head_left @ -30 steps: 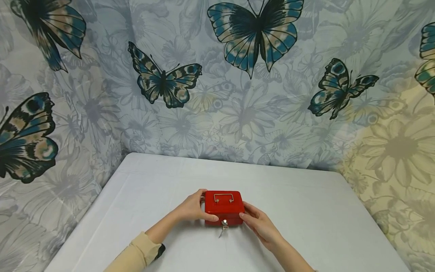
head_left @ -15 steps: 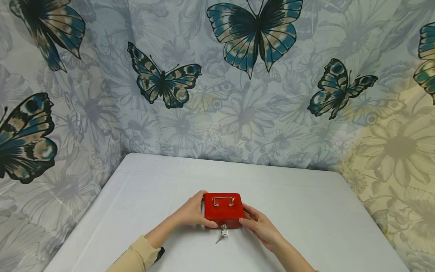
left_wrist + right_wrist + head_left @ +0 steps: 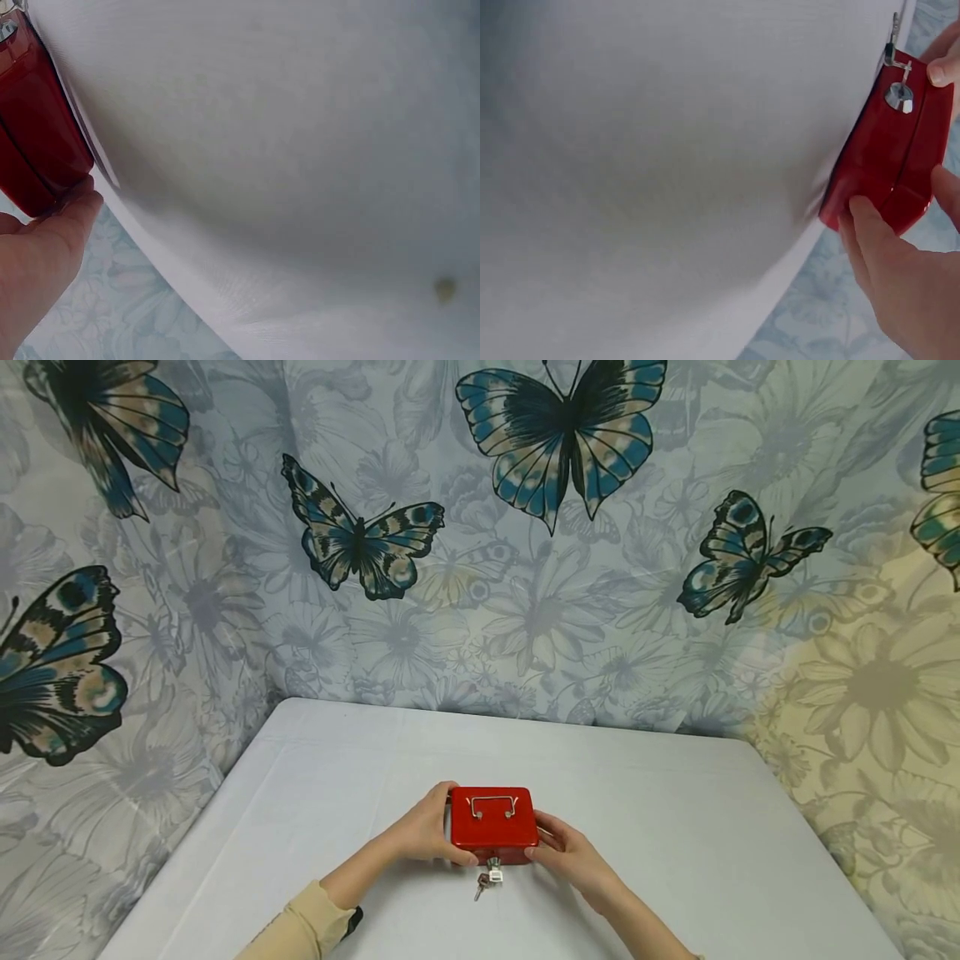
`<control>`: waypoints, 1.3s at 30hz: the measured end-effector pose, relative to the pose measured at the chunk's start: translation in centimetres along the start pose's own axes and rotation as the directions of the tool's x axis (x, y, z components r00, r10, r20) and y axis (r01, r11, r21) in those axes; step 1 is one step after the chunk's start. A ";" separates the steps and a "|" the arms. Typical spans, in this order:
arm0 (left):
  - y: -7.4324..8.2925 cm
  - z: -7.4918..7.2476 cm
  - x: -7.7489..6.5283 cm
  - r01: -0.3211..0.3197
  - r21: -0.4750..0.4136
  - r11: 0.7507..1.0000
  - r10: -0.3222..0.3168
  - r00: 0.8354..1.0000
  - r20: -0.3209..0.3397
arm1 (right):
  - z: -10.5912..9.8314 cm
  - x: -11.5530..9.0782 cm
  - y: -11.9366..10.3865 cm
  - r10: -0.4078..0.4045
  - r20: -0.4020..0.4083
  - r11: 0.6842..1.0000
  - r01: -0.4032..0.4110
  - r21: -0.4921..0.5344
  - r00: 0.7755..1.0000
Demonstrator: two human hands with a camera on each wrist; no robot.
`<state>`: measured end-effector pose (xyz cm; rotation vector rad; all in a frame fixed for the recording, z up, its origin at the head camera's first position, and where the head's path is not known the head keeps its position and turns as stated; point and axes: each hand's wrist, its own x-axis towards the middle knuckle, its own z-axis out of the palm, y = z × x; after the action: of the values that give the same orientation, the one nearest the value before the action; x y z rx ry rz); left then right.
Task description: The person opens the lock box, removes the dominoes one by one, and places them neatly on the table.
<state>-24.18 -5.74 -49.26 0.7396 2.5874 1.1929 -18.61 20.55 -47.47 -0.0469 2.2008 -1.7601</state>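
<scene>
A small red cash box (image 3: 487,833) sits near the middle of the table, its lid down and a thin metal handle (image 3: 492,798) lying on top. My left hand (image 3: 422,828) grips its left side, thumb at the front corner and fingers around toward the back. My right hand (image 3: 576,860) holds the opposite side, with the thumb near the front right corner. A silver lock (image 3: 898,97) protrudes from the front face, and a key (image 3: 481,885) hangs there. In the left wrist view only part of the box (image 3: 37,127) appears beside the left fingers.
White cloth covers the table (image 3: 660,810) around the box. Behind it and along the sides hangs fabric (image 3: 525,627) printed with butterflies and flowers. A dark band (image 3: 352,920) shows at the left wrist beside a beige sleeve (image 3: 300,922).
The box has shifted slightly toward me with both hands on it, mostly in the first half second. The key at its front has swung a little to the left.
</scene>
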 end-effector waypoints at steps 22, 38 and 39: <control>-0.8 -0.6 0.0 0.007 -0.001 1.000 -0.007 0.992 0.125 | -1.4 2.6 -0.3 -0.281 0.137 0.841 0.312 -0.441 0.950; -1.5 -0.6 0.3 -0.026 -0.030 0.999 0.029 0.993 0.114 | -1.5 3.6 -0.4 -0.322 0.262 0.731 0.415 -0.542 0.910; -1.5 -0.6 0.3 -0.025 -0.029 0.999 0.028 0.993 0.114 | -1.6 3.6 -0.4 -0.326 0.262 0.727 0.418 -0.545 0.908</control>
<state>-25.16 -6.79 -49.96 0.8143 2.4715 1.1553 -22.48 21.13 -47.62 -0.7959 2.6654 -1.0873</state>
